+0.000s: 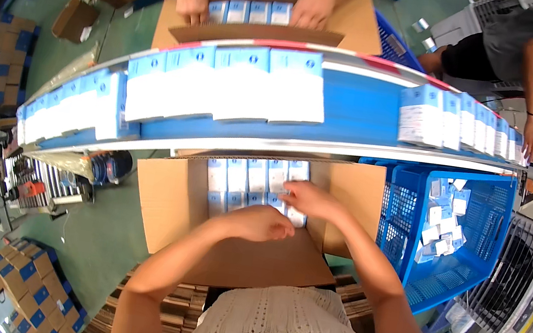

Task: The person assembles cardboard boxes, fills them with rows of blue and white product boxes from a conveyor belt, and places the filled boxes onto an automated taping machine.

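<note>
Left hand [258,224]: hangs over open cardboard carton [168,200], fingers loosely curled.
Right hand [310,199]: touches blue-and-white boxes [256,175]; cannot tell if fingers pinch.
Conveyor belt [362,101]: carries similar boxes [295,91].

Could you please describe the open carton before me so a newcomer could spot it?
Find the long blue conveyor belt. On its near side is an open brown cardboard carton holding white-and-blue rectangular boxes. Unlike the brown carton across the belt, it sits under your left hand and right hand.
</note>
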Demonstrator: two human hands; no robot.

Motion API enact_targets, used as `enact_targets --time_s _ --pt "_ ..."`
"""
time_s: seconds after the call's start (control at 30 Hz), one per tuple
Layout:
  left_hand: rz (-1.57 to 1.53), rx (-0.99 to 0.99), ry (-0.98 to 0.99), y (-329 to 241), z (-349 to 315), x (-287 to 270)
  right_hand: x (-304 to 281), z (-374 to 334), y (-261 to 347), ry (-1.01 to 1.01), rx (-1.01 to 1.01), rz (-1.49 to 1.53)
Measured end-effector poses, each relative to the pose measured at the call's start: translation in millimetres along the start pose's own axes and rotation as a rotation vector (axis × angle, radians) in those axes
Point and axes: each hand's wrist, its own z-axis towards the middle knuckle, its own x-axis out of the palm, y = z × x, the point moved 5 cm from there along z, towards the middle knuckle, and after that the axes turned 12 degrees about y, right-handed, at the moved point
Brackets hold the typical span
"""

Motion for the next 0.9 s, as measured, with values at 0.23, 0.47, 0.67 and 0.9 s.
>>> enact_targets --time_s 0.23,0.47,0.67,0.9 --pt "0.872 -0.348 -1.36 -89 -59 -145 -175 -27 53 -1.142 -0.376 0.297" --pt "0.748 -0.679 -1.324 -89 -18 -156 -162 -92 80 -1.276 0.219 -0.524" --pt "-0.23 -0.018 -0.755 -61 -12 -153 -199 -188 3 -1.405 0.164 -0.626" --pt "0.15 -0.174 -1.197 -62 -36 -185 -213 -179 -19 -1.172 0.166 -0.37"
